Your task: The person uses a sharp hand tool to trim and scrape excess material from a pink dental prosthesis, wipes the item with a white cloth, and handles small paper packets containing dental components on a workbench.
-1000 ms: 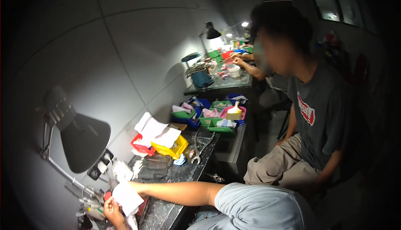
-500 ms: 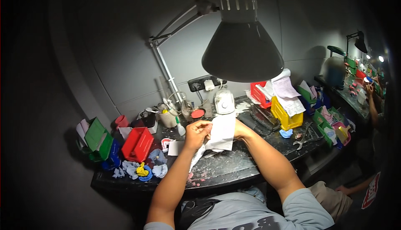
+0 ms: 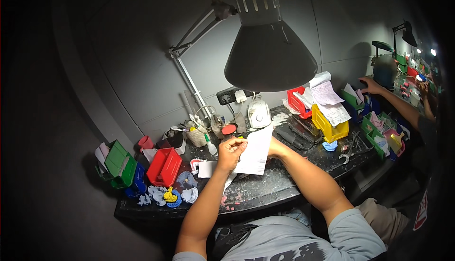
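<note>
A white sheet of paper (image 3: 256, 153) with faint print is held tilted above the dark bench, under the lamp. My right hand (image 3: 274, 149) grips it from behind at its right edge; most of those fingers are hidden by the sheet. At the paper's left edge my left hand (image 3: 231, 154) is closed in a pinch, its fingertips overlapping the sheet; whatever is between them is too small to make out. A white card (image 3: 206, 169) lies on the bench left of that hand, beside a red-and-white dental model (image 3: 195, 165).
A big lamp shade (image 3: 270, 55) hangs over the bench. Red (image 3: 164, 167) and green (image 3: 118, 166) bins stand left, near crumpled bluish pieces (image 3: 190, 195). A yellow bin (image 3: 330, 124) and a wrench (image 3: 346, 157) are right. A co-worker's arm (image 3: 393, 97) reaches toward bins there.
The view has shifted slightly, and the sheet now leans more. My left fingers have risen a little along its edge. A co-worker's arm has come in at the right.
</note>
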{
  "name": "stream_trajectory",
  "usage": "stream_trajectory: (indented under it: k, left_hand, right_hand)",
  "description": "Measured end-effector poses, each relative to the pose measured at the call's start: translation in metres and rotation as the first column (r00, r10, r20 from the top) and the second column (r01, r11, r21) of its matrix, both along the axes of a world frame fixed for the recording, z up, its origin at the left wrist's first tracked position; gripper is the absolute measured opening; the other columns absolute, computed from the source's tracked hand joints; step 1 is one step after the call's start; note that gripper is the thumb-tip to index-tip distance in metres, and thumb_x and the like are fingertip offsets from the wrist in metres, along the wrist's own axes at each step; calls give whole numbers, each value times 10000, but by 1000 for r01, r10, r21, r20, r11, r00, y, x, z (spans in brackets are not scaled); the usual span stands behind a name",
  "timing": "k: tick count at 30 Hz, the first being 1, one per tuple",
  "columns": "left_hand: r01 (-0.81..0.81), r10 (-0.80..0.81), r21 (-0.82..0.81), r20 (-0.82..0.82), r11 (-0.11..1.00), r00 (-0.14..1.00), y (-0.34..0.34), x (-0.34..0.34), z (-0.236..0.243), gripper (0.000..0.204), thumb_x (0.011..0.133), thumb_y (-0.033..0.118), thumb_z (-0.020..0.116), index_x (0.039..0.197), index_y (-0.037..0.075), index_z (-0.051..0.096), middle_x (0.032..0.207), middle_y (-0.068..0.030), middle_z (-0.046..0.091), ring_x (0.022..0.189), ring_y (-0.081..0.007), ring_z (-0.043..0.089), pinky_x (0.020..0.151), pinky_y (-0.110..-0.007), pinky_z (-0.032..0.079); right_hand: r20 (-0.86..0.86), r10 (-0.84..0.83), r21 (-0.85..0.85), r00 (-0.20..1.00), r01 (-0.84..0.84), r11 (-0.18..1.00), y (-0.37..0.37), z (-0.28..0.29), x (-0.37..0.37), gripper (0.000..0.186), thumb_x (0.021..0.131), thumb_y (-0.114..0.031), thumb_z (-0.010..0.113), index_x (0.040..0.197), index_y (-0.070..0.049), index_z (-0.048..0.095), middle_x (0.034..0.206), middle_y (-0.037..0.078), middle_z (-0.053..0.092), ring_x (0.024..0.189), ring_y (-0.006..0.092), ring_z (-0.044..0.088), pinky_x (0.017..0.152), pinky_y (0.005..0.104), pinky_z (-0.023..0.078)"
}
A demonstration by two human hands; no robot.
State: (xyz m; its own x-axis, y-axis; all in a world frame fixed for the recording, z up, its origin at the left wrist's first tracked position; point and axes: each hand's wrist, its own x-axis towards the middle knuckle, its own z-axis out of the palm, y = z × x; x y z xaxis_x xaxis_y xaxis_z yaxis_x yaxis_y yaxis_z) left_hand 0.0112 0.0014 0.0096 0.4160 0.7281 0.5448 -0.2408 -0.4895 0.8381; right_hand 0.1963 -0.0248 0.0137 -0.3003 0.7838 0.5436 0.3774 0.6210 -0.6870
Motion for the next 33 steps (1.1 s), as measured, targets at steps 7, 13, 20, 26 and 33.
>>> stream_trajectory:
  k: [7, 13, 20, 26, 33]
  left_hand:
    - [31, -16, -205, 73, 978, 997, 7, -6, 1, 166, 907, 68, 631, 1008, -63, 652, 952, -118, 695, 806, -136, 663, 754, -263, 543]
    - [-34, 35, -210, 4, 977, 999, 6, -5, 1, 163, 913, 50, 615, 1026, -61, 653, 960, -126, 695, 824, -143, 663, 754, -264, 544]
    - [-20, 26, -152, 36, 988, 999, 9, -4, -4, 134, 893, 20, 631, 1004, -47, 662, 971, -131, 698, 861, -153, 659, 794, -280, 539]
    - [-58, 70, -147, 80, 987, 994, 9, -2, -3, 86, 892, 6, 627, 958, -43, 653, 997, -146, 693, 886, -161, 657, 817, -284, 532]
    - [-35, 46, -124, 93, 992, 995, 10, -3, -6, 88, 891, 9, 629, 954, -47, 652, 1000, -150, 692, 889, -169, 658, 822, -289, 530]
  right_hand:
    - [-196, -13, -269, 980, -42, 962, -5, 17, -5, 141, 808, -130, 685, 795, 3, 641, 726, 42, 632, 675, 88, 554, 588, 298, 465]
    - [-281, 20, -203, 959, -79, 976, -1, 12, -7, 136, 818, -113, 678, 774, 9, 636, 738, 38, 638, 671, 84, 553, 584, 284, 461]
    - [-307, 27, -235, 951, -104, 966, -3, 12, -7, 151, 806, -126, 691, 794, 18, 645, 740, 48, 645, 676, 81, 559, 589, 286, 469]
    - [-202, -40, -119, 979, 16, 993, -1, 11, -12, 165, 786, -130, 711, 786, 21, 645, 713, 52, 646, 655, 98, 587, 576, 289, 482]
    - [-354, 31, -220, 935, -115, 969, -2, 14, -10, 144, 788, -122, 710, 795, 10, 652, 734, 46, 650, 668, 95, 594, 570, 282, 481]
